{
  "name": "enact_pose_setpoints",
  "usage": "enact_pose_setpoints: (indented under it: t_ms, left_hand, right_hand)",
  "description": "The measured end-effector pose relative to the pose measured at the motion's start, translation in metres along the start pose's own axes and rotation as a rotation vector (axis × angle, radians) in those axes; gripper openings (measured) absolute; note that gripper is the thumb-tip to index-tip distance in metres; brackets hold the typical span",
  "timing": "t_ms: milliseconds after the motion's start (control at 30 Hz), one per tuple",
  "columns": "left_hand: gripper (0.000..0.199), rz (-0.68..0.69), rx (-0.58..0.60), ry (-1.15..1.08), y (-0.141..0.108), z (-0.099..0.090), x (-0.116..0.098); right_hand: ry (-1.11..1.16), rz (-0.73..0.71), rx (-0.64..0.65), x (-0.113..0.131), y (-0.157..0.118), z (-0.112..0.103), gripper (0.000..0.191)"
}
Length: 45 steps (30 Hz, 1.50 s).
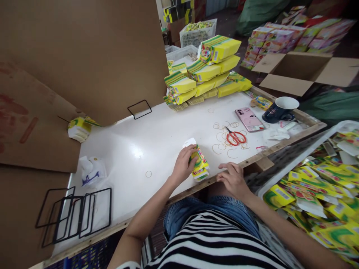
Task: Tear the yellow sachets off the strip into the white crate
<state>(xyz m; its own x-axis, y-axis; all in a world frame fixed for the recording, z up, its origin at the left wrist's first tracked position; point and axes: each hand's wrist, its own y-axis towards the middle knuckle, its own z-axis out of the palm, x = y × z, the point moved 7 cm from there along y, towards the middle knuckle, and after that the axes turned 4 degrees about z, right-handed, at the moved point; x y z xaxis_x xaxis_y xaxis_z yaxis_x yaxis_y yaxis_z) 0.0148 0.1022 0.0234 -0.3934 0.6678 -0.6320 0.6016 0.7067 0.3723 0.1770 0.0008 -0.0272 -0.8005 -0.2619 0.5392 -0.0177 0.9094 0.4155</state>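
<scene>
My left hand [184, 164] rests on a small stack of flat yellow cartons [201, 164] with white flaps, near the table's front edge. Its fingers bend over the cartons' upper left side. To the right, my right hand [230, 176] hovers at the wooden edge with its fingers apart and nothing in them. Thin rubber bands [219, 147] lie scattered on the white table beyond it, around red-handled scissors [236, 138]. One more band [148, 174] lies alone to the left.
Bundled yellow cartons [207, 80] are piled at the back. On the right are a pink phone [249, 119], a dark mug [276, 111] and a crate of loose cartons [316, 186]. Black wire frames [81, 213] and a tissue pack [94, 170] sit left.
</scene>
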Motion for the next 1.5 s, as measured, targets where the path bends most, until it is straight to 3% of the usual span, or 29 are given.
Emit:
enact_pose_setpoints:
  t_ms: [167,233,333,400,467,667,900,1167,1367,1500]
  left_hand:
    - [0.027,-0.016,-0.038,0.015,-0.002,0.000,-0.002]
    - [0.037,-0.054,-0.118,0.047,-0.011,-0.003,-0.003]
    - [0.053,-0.121,-0.257,0.113,-0.035,-0.005,-0.007]
    - [0.055,-0.129,-0.265,0.133,-0.050,0.002,-0.011]
    - [0.059,-0.123,-0.244,0.146,-0.060,0.013,-0.016]
    - [0.066,-0.118,-0.246,0.178,-0.066,0.030,-0.021]
    - [0.069,-0.104,-0.270,0.204,-0.067,0.031,-0.023]
    - [0.070,-0.112,-0.277,0.259,-0.067,0.031,-0.027]
    - [0.070,-0.106,-0.275,0.289,-0.068,0.033,-0.027]
    - [0.069,-0.111,-0.274,0.191,-0.067,0.029,-0.032]
  right_hand:
    - [-0.019,0.122,0.124,-0.017,-0.011,-0.007,0.022]
    - [0.057,0.164,0.134,-0.013,0.001,-0.003,0.020]
    - [0.266,0.253,0.034,-0.002,0.028,0.003,0.019]
    - [0.371,0.323,-0.024,0.006,0.043,0.010,0.027]
    - [0.391,0.360,-0.002,0.017,0.054,0.021,0.034]
    - [0.283,0.340,-0.049,0.033,0.062,0.027,0.035]
    - [0.125,0.245,-0.032,0.044,0.061,0.016,0.035]
    - [0.052,0.187,-0.102,0.057,0.059,0.004,0.035]
    - [0.128,0.223,-0.137,0.055,0.056,0.003,0.031]
    - [0.371,0.345,-0.194,0.048,0.058,-0.004,0.028]
